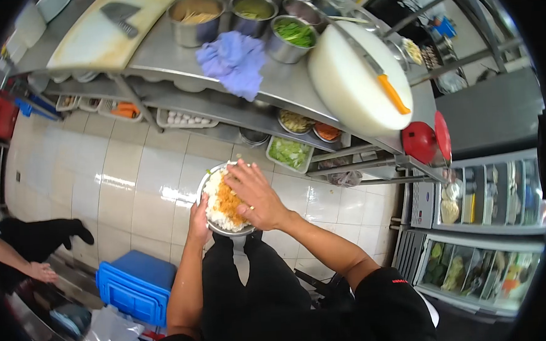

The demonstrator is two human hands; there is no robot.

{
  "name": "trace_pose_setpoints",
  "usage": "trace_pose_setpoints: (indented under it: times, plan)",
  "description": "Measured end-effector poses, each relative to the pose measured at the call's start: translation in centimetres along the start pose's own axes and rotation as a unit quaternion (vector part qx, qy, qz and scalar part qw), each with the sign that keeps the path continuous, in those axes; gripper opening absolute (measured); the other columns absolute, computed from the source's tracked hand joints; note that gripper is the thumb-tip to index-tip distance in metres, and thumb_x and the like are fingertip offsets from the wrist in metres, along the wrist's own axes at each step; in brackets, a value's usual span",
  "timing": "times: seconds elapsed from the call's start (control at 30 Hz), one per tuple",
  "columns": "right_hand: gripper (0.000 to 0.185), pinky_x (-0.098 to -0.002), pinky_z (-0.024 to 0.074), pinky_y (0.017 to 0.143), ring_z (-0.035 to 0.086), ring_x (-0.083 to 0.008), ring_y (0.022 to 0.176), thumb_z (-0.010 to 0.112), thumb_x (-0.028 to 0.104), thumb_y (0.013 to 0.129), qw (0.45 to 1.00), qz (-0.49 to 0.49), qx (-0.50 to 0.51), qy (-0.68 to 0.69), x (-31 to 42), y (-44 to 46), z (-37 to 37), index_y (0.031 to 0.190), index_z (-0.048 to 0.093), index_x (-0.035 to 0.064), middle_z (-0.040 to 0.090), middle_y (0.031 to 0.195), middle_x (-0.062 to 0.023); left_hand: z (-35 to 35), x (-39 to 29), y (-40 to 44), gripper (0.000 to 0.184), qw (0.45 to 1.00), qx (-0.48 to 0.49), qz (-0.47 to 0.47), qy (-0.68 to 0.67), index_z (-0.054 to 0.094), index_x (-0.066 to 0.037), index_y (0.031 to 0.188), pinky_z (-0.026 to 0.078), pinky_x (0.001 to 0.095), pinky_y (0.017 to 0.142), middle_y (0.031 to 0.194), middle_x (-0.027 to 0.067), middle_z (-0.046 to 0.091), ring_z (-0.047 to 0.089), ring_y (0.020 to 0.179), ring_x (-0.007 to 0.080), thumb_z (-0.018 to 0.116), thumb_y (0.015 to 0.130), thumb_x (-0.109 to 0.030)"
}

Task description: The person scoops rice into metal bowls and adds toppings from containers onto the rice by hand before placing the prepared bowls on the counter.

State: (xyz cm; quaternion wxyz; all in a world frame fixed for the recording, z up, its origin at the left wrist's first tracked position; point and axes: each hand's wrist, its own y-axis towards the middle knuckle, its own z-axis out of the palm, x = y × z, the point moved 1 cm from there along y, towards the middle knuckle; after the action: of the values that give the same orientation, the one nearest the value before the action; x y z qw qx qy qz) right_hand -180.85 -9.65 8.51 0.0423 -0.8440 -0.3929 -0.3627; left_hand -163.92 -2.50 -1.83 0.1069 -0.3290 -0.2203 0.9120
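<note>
A round metal bowl [230, 232] of white rice [218, 201] topped with orange-brown bits is held low in front of my legs. My left hand [199, 219] grips the bowl's left rim, thumb on top and the other fingers hidden beneath it. Over the right part of the rice lies my right hand [253, 199], palm down with its fingers spread, touching or just above the food; a ring shows on one finger.
Ahead runs a steel counter [156, 53] with a cleaver on a cutting board, metal pots, a purple cloth [233, 61] and an orange-handled knife [392, 93] on a round white block. A blue bin [137, 282] and another person's hand [42, 272] are at left; fridge [482, 264] at right.
</note>
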Motion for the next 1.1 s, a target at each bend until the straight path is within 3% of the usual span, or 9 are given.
trace_pose_setpoints:
  times: [0.3,0.53,0.6,0.7,0.8,0.9,0.93,1.0,1.1]
  plan:
    - [0.068,-0.0504,0.014,0.109,0.018,-0.0405,0.135,0.047,0.041,0.087,0.995,0.002,0.085,-0.051,2.2,-0.4,0.3,0.136,0.029,-0.0028,0.025,0.144,-0.0221,-0.4,-0.1,-2.1,0.043,1.0,0.008,0.0,-0.007,0.046,0.002,0.123,0.045,0.0345,0.089,0.116,0.0128,0.056,0.057,0.104,0.0205,0.043,0.096,-0.032]
    - [0.071,-0.0486,0.0093,0.111,0.009,-0.0413,0.137,0.035,0.053,0.091,0.983,0.009,0.182,-0.007,0.4,-0.3,1.7,0.143,0.021,0.0073,0.016,0.147,-0.021,-4.3,1.3,-0.5,0.044,1.0,-0.008,-0.029,-0.001,0.047,0.002,0.123,0.045,0.0319,0.089,0.116,0.0106,0.057,0.056,0.104,0.0175,0.047,0.094,-0.033]
    - [0.079,-0.0461,0.006,0.111,0.009,-0.0345,0.138,0.02,0.062,0.09,0.981,0.077,0.096,0.15,0.4,0.2,1.4,0.141,0.023,0.0021,0.019,0.147,-0.0196,-5.1,1.6,0.0,0.043,0.999,-0.03,-0.029,-0.011,0.048,0.001,0.121,0.046,0.0305,0.088,0.113,0.009,0.058,0.056,0.103,0.0159,0.049,0.093,-0.031]
    - [0.072,-0.0432,0.015,0.111,0.023,-0.0316,0.135,0.021,0.054,0.094,0.912,0.163,-0.031,0.375,0.5,0.3,1.1,0.138,0.027,-0.0032,0.031,0.142,-0.0181,-5.3,1.2,0.2,0.04,0.999,-0.035,-0.035,-0.013,0.05,0.0,0.119,0.046,0.0292,0.086,0.111,0.0071,0.058,0.057,0.101,0.0142,0.05,0.093,-0.03]
    - [0.063,-0.0402,0.0242,0.108,0.036,-0.0298,0.128,0.027,0.044,0.097,0.871,0.201,-0.11,0.434,1.7,0.7,-0.8,0.132,0.035,-0.008,0.041,0.136,-0.0166,-4.5,0.7,0.7,0.039,0.999,-0.014,-0.035,0.0,0.051,0.0,0.118,0.046,0.029,0.086,0.11,0.0069,0.059,0.057,0.099,0.014,0.05,0.093,-0.03]
    - [0.037,-0.0409,0.0285,0.105,0.039,-0.031,0.126,0.053,0.02,0.091,0.924,0.222,-0.101,0.295,2.7,0.1,-3.2,0.121,0.053,-0.001,0.044,0.134,-0.0143,-3.4,0.5,0.7,0.041,0.998,-0.022,-0.049,0.032,0.051,0.001,0.119,0.046,0.03,0.086,0.111,0.0093,0.059,0.058,0.099,0.0164,0.049,0.093,-0.03]
    - [0.037,-0.0411,0.0271,0.106,0.036,-0.0319,0.129,0.063,0.015,0.084,0.988,0.11,-0.028,0.107,2.4,-0.1,-3.9,0.12,0.057,0.0063,0.043,0.135,-0.0147,-3.5,0.3,0.9,0.042,0.996,-0.017,-0.068,0.058,0.051,0.002,0.12,0.047,0.0306,0.086,0.112,0.0105,0.059,0.058,0.099,0.0176,0.049,0.094,-0.03]
    - [0.038,-0.041,0.0254,0.107,0.032,-0.032,0.132,0.066,0.018,0.083,0.968,0.163,-0.068,0.18,3.8,-0.5,-5.7,0.12,0.059,0.0116,0.038,0.14,-0.0164,-0.9,-1.1,0.7,0.045,0.994,0.035,-0.068,0.082,0.049,0.005,0.121,0.049,0.0331,0.085,0.115,0.0134,0.058,0.059,0.101,0.0208,0.047,0.094,-0.031]
    - [0.026,-0.0283,0.0463,0.08,0.056,-0.0197,0.099,0.063,0.016,0.085,0.92,0.217,-0.236,0.227,4.6,-2.9,-8.8,0.107,0.063,0.0034,0.056,0.113,-0.0117,0.8,-0.4,1.1,0.047,0.991,0.042,-0.086,0.09,0.049,0.005,0.12,0.051,0.0352,0.082,0.113,0.0145,0.059,0.06,0.099,0.0217,0.046,0.094,-0.034]
